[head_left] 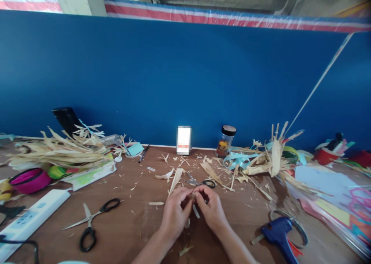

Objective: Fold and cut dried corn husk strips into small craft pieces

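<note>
My left hand (177, 209) and my right hand (211, 206) meet over the middle of the wooden table, fingertips pinched together. Between them is a small pale strip of dried husk (196, 212), its end hanging below the fingers; most of it is hidden. Just beyond the fingers lies a small pair of scissors (208, 183) with black handles. A longer husk piece (175, 181) rests past my left hand, with a short husk scrap (156, 203) to its left.
Open scissors (88, 219) and a white power strip (34, 221) lie left. At right is a blue glue gun (278, 233). Husk piles (63, 150) flank the back, with a lit phone (183, 141) and lidded jar (225, 142) before the blue partition (174, 74).
</note>
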`<state>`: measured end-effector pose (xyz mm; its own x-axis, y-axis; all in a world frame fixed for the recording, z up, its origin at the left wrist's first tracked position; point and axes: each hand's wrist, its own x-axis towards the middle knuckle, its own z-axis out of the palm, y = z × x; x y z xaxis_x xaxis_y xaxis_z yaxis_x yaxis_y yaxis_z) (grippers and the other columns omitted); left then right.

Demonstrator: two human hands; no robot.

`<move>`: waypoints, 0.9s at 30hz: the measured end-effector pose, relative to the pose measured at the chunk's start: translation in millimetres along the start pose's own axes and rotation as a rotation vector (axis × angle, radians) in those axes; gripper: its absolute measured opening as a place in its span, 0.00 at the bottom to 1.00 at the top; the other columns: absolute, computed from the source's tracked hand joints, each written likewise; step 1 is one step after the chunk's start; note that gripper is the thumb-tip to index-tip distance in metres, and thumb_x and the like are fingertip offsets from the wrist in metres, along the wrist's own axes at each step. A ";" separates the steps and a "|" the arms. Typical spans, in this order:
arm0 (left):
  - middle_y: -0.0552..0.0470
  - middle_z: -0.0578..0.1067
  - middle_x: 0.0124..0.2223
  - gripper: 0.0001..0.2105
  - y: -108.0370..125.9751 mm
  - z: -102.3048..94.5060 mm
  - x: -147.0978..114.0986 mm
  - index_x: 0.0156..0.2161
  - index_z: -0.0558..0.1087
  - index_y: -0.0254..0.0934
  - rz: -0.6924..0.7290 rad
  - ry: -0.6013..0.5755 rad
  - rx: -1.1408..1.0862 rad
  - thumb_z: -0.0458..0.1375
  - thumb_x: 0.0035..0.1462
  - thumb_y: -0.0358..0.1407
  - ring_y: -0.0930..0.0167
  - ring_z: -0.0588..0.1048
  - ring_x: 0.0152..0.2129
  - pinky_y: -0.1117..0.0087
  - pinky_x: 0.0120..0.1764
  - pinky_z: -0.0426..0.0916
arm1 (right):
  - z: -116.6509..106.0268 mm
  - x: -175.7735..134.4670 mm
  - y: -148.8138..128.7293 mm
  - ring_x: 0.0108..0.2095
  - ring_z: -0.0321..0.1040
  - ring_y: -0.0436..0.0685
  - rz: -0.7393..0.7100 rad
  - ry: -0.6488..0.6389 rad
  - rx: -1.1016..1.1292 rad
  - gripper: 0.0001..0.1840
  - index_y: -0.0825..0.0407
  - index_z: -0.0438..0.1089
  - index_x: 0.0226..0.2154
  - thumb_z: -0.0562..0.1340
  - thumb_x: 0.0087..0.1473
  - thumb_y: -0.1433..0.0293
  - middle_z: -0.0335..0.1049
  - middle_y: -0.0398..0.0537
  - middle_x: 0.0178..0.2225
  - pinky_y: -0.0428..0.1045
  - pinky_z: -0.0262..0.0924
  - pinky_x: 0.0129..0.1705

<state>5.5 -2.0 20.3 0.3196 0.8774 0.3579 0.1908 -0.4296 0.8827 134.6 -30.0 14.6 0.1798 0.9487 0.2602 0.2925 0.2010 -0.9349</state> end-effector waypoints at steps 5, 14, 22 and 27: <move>0.48 0.74 0.35 0.12 -0.8 0.1 -2.0 0.42 0.73 0.40 0.047 -0.018 0.088 0.52 0.53 0.32 0.67 0.71 0.32 0.69 0.36 0.64 | 0.3 -0.7 -0.1 0.29 0.65 0.52 -0.016 -0.004 -0.027 0.09 0.54 0.67 0.30 0.55 0.53 0.68 0.70 0.45 0.27 0.44 0.58 0.32; 0.48 0.75 0.35 0.11 -5.2 0.9 -3.4 0.40 0.73 0.38 0.035 -0.014 0.148 0.52 0.54 0.33 0.68 0.71 0.33 0.70 0.37 0.64 | 0.5 -0.1 0.6 0.29 0.66 0.53 -0.020 0.001 -0.057 0.09 0.54 0.68 0.29 0.55 0.52 0.68 0.70 0.46 0.27 0.45 0.58 0.33; 0.51 0.76 0.28 0.11 -3.0 -1.1 0.6 0.35 0.76 0.35 -0.177 -0.047 -0.056 0.52 0.52 0.36 0.69 0.72 0.26 0.73 0.31 0.64 | 0.3 -0.4 -1.3 0.27 0.64 0.52 0.012 0.030 -0.057 0.08 0.54 0.67 0.28 0.55 0.52 0.68 0.69 0.44 0.25 0.43 0.58 0.30; 0.51 0.74 0.25 0.10 -8.0 -0.5 2.5 0.30 0.74 0.32 -0.273 -0.009 -0.116 0.55 0.50 0.37 0.72 0.69 0.22 0.74 0.26 0.63 | 1.2 -0.6 -2.5 0.26 0.64 0.52 0.031 0.011 -0.042 0.08 0.54 0.67 0.29 0.55 0.52 0.67 0.69 0.44 0.25 0.44 0.58 0.30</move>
<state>4.3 3.7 14.2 0.2791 0.9550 0.1001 0.1636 -0.1500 0.9750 132.7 -30.9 16.5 0.1999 0.9514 0.2341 0.3261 0.1607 -0.9316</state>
